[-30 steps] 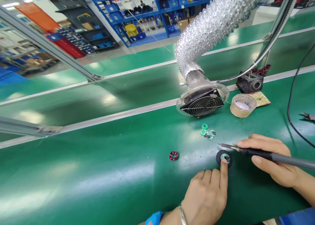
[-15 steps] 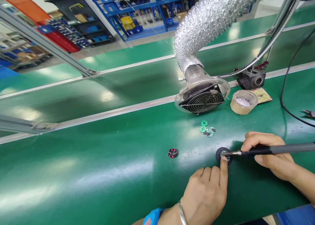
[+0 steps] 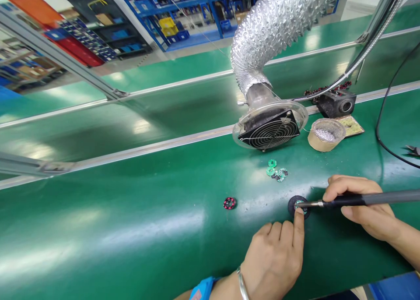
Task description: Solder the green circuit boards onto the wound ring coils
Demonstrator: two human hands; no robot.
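Note:
My left hand (image 3: 275, 254) rests on the bench, index finger stretched out and the others curled under. That fingertip presses on a small round circuit board (image 3: 298, 201), which sits on a flat black disc (image 3: 291, 209). My right hand (image 3: 364, 199) grips a soldering iron (image 3: 387, 199) like a pen, nearly level. Its metal tip touches or hovers just over the board beside my left fingertip; I cannot tell which. My left thumb and the curled fingertips are hidden. Left of the disc lies a red-and-black wound ring (image 3: 229, 203).
Several green round boards (image 3: 276, 171) lie beyond the disc. A fume extractor fan (image 3: 272, 131) hangs low on a silver duct (image 3: 262, 37). At the back right stand a round tub (image 3: 323, 141), a yellowish sponge tray (image 3: 352, 125) and a black block (image 3: 337, 104). A black cable (image 3: 380, 116) curves down at right.
The view has shifted very slightly. Both hands, the soldering iron and the board keep practically the same positions.

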